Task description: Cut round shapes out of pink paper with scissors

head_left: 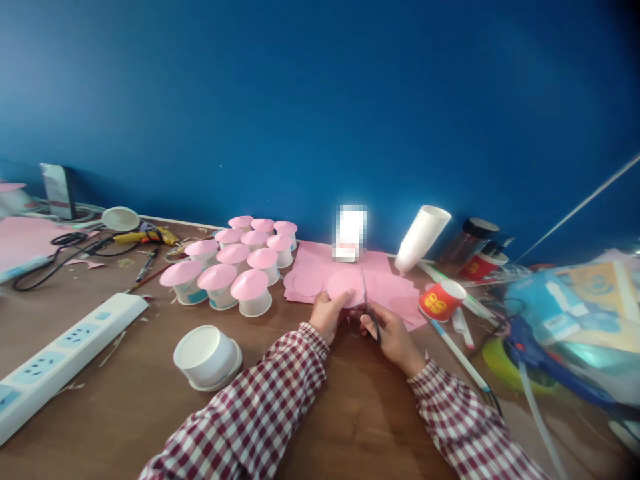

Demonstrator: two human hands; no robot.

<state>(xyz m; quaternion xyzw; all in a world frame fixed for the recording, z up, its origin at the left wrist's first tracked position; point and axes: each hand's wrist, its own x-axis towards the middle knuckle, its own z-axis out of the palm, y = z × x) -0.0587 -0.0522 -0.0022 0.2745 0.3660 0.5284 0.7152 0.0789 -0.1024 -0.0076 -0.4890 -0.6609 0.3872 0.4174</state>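
My left hand (329, 315) pinches a round pink paper disc (344, 283) by its near edge, thumb on top. In my right hand (393, 333) is a pair of scissors (371, 319) with dark handles, its blades pointing away from me along the disc's right edge. Whether the blades are parted is hard to make out. Beneath and behind the disc lie pink paper sheets (310, 257), with another cut circle (306, 283) on them at the left. Several paper cups topped with pink paper cones (250, 285) stand in rows left of my hands.
An upturned white cup (205, 353) sits near my left forearm. A power strip (75, 357) and a yellow glue gun (145, 236) lie left. On the right are a leaning cup stack (424, 233), a red cup (442, 300), a blue glue gun (555, 367) and plastic bags (585, 320).
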